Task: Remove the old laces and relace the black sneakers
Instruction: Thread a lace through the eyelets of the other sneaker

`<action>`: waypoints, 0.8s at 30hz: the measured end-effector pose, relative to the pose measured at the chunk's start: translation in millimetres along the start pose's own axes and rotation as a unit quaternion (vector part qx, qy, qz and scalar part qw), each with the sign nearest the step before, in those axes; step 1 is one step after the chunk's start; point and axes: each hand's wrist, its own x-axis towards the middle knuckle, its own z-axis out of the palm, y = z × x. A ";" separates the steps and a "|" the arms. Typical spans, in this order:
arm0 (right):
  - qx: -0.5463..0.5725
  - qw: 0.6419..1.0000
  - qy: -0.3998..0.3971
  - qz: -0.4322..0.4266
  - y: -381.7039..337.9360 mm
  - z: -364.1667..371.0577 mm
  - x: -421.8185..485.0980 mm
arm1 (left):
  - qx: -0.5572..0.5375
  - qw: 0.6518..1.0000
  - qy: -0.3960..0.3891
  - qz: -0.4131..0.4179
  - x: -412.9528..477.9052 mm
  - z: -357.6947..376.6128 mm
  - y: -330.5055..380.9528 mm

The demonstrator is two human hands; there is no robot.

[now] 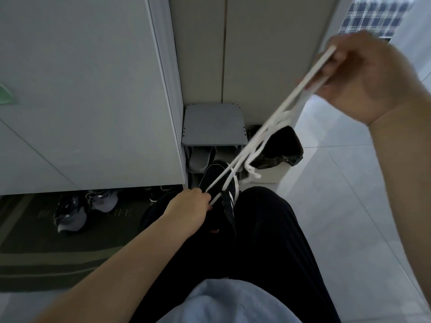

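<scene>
A person seated in black trousers (pixel 268 241) and a pale blue top (pixel 221 301) works on a black low-top sneaker w/ white side stripes (pixel 213 177). The shoe sits between the knees at centre frame, toe pointing away, just in front of a small grey two-tier shoe rack (pixel 213 123).

The right hand (pixel 363 75), raised high at upper right, has its fingers curled round several strands of a flat white shoelace (pixel 258 138), drawn taut in a long diagonal down to the shoe. A loose tangle of the same lace hangs mid-span, approx. over a bin lined w/ a black plastic bag (pixel 284 145). The right hand is motion-blurred.

The left hand (pixel 189 206), low and beside the sneaker's left side, has its fingers closed tight, pinching the lower strand ends where they meet the shoe's eyelet area.

Grey slippers (pixel 200 159) lie on the rack's lower shelf. At left, grey-and-black trainers (pixel 70 213) rest on a dark green doormat (pixel 35 248) under a white cabinet door (pixel 81 89). White floor tiles (pixel 349 206) at right; plaid fabric (pixel 373 17) at top right.
</scene>
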 end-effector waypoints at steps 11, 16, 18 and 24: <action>-0.375 0.900 -0.162 0.153 74.3 58.9 0.7 | -0.027 0.998 0.054 0.030 -8.4 -17.6 11.6; -0.583 0.764 -0.193 0.199 142.8 72.4 7.0 | 0.024 0.991 -0.030 0.128 -40.5 -8.5 23.5; -0.571 0.771 -0.189 0.209 155.0 67.9 10.5 | -0.047 0.987 0.006 0.154 -60.6 -7.1 26.4; -0.573 0.775 -0.188 0.190 166.5 47.9 19.0 | -0.395 0.907 -0.072 0.127 -89.2 -43.8 23.9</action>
